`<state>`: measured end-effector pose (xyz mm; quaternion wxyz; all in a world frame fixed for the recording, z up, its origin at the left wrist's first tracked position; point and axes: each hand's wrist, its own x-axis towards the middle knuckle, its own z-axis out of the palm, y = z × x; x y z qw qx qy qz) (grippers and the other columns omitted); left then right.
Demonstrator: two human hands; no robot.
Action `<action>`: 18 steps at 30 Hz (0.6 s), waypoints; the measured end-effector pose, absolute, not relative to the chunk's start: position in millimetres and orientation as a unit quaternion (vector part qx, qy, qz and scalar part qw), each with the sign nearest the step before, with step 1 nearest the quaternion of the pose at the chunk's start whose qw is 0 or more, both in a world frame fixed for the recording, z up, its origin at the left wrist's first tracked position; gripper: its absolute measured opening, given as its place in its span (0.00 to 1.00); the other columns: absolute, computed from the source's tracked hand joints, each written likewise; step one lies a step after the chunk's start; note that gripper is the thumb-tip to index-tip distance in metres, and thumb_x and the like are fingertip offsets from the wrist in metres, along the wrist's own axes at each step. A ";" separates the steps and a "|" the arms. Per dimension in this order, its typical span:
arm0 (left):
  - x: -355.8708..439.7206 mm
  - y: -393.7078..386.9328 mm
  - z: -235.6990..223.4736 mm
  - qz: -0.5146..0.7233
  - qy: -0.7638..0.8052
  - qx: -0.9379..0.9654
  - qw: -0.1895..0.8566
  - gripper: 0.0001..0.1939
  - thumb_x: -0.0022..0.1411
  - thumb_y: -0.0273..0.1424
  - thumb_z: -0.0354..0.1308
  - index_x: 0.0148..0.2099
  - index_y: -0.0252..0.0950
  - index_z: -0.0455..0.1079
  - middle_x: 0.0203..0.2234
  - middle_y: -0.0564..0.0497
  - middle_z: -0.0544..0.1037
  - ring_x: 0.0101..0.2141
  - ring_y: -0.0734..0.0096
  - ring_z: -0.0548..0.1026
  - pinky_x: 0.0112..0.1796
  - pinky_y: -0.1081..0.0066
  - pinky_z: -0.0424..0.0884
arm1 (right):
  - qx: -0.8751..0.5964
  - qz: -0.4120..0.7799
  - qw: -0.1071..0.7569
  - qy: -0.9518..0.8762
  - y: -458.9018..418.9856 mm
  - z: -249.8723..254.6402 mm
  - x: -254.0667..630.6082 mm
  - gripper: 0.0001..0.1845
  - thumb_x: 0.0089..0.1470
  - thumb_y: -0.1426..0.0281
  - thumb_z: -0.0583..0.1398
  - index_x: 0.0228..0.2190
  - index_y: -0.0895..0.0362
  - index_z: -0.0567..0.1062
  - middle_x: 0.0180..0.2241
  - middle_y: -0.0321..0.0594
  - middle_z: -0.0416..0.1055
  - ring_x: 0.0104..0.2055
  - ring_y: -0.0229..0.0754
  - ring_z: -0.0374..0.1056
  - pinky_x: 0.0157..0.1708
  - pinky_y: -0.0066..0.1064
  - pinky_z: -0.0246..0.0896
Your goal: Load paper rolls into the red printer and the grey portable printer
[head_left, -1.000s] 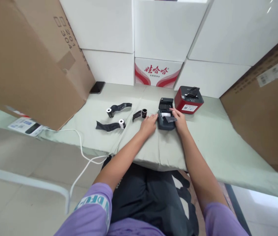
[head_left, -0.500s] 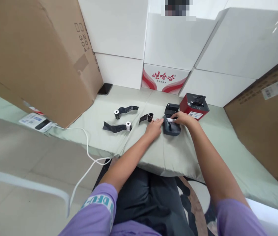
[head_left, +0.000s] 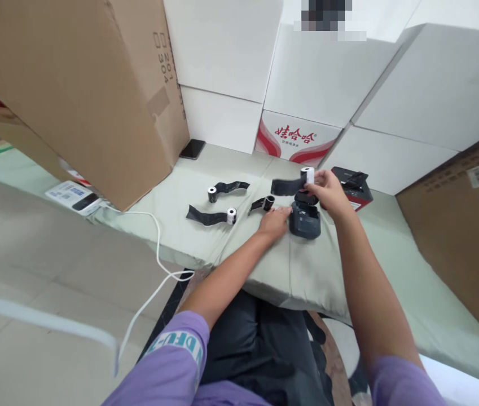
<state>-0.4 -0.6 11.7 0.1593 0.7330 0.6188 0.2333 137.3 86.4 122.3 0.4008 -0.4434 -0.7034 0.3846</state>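
Between the fingers of my right hand (head_left: 328, 192) is a white paper roll (head_left: 309, 175) with a black strip hanging off to its left. It is held above a small dark portable printer (head_left: 306, 221), whose lid stands up and whose bay shows bare. My left hand (head_left: 276, 221) lies flat on the cloth, its fingertips against the printer's left side. Close behind that hand sits a small dark roll (head_left: 269, 203) with a short strip. Two more paper rolls with black strips lie further left, one nearer (head_left: 231, 216) and one farther (head_left: 212, 194).
A red and black box (head_left: 353, 186) stands behind my right hand. Stacked white boxes (head_left: 222, 118) line the back, with a phone (head_left: 192, 149) before them. Large cardboard cartons flank both sides. A white cable (head_left: 157, 225) hangs over the cloth's front edge.
My right hand has lifted a paper roll out of the printer and moved up and back with it; its black strip now shows. My left hand stays beside the printer. The view has shifted slightly.
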 end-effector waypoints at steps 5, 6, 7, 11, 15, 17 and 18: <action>0.3 -2.1 11.6 0.232 0.615 0.740 0.145 0.28 0.68 0.20 0.48 0.68 0.36 0.64 0.67 0.44 0.69 0.68 0.66 0.65 0.69 0.62 0.58 | -0.363 0.506 0.390 -0.679 89.8 115.5 78.9 0.27 0.39 0.62 0.66 0.44 0.49 0.66 0.30 0.29 0.70 0.30 0.40 0.70 0.32 0.32 0.68; 0.5 -2.7 11.5 0.232 0.616 0.739 0.144 0.28 0.68 0.20 0.47 0.68 0.35 0.64 0.67 0.44 0.69 0.68 0.66 0.65 0.69 0.62 0.58 | -0.373 0.492 0.384 -0.686 94.4 111.4 70.1 0.26 0.39 0.63 0.65 0.42 0.50 0.67 0.29 0.30 0.69 0.29 0.39 0.68 0.31 0.32 0.66; 0.6 -3.1 11.3 0.233 0.616 0.738 0.145 0.28 0.69 0.20 0.47 0.69 0.34 0.63 0.67 0.43 0.69 0.68 0.65 0.65 0.69 0.62 0.58 | -0.393 0.470 0.379 -0.694 99.4 107.0 62.5 0.24 0.39 0.64 0.65 0.41 0.52 0.68 0.27 0.30 0.68 0.28 0.39 0.67 0.31 0.31 0.65; 0.9 -2.9 9.1 0.241 0.612 0.741 0.139 0.27 0.69 0.22 0.48 0.68 0.31 0.64 0.67 0.41 0.69 0.68 0.63 0.65 0.69 0.60 0.59 | -0.463 0.348 0.338 -0.742 114.5 90.9 41.9 0.26 0.38 0.72 0.61 0.44 0.56 0.72 0.26 0.32 0.70 0.29 0.40 0.66 0.34 0.33 0.65; 1.1 -1.1 9.0 0.243 0.610 0.744 0.124 0.24 0.69 0.24 0.49 0.64 0.29 0.68 0.63 0.39 0.74 0.65 0.60 0.70 0.67 0.61 0.62 | -0.498 0.227 0.257 -0.797 115.8 77.2 34.2 0.21 0.44 0.72 0.61 0.43 0.59 0.79 0.35 0.43 0.79 0.39 0.47 0.73 0.44 0.35 0.67; 0.9 -0.7 11.0 0.241 0.610 0.744 0.125 0.22 0.69 0.24 0.50 0.62 0.29 0.71 0.60 0.38 0.76 0.62 0.59 0.72 0.66 0.62 0.63 | -0.522 0.182 0.204 -0.808 116.2 72.2 33.9 0.18 0.47 0.70 0.63 0.42 0.58 0.81 0.38 0.46 0.81 0.43 0.49 0.75 0.46 0.35 0.67; 0.8 -0.8 12.5 0.241 0.611 0.743 0.126 0.21 0.69 0.24 0.50 0.61 0.29 0.71 0.60 0.39 0.76 0.62 0.59 0.73 0.66 0.62 0.64 | -0.533 0.172 0.173 -0.810 117.1 71.3 34.3 0.18 0.48 0.69 0.64 0.42 0.58 0.81 0.39 0.47 0.81 0.43 0.50 0.75 0.46 0.36 0.68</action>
